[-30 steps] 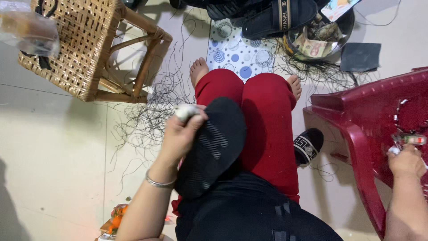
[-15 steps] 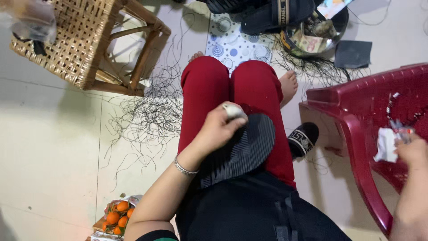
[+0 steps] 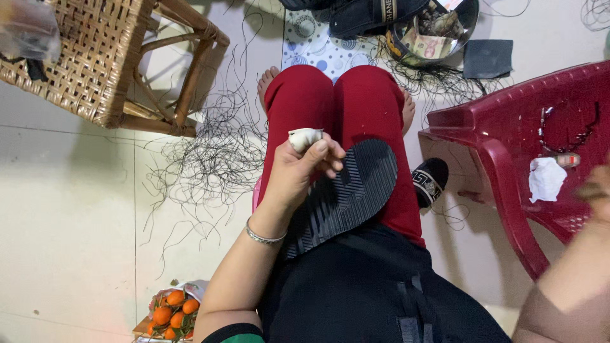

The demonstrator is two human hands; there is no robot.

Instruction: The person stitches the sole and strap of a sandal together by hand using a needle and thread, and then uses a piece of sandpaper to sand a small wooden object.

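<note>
A black slipper (image 3: 346, 194) lies sole-up across my lap, over red trousers (image 3: 356, 108). My left hand (image 3: 298, 174) rests on the sole's edge and pinches a small white wad (image 3: 305, 137) between thumb and fingers; a silver bangle circles the wrist. My right hand (image 3: 596, 190) is blurred at the right edge, above the seat of a red plastic chair (image 3: 502, 171). A crumpled white tissue (image 3: 546, 179) lies on that seat just left of the hand. Whether the right hand holds anything is not visible.
A second black slipper (image 3: 431, 181) sits on the floor by the chair leg. Loose black threads (image 3: 210, 152) litter the tiles. A wicker stool (image 3: 95, 63) stands at upper left, a metal bowl (image 3: 432, 32) at the top, a bag of oranges (image 3: 173, 311) at the bottom.
My left hand with the white wad shifted along the sole towards my knees. The white tissue left my right hand and now lies on the chair seat; the right hand pulled back.
</note>
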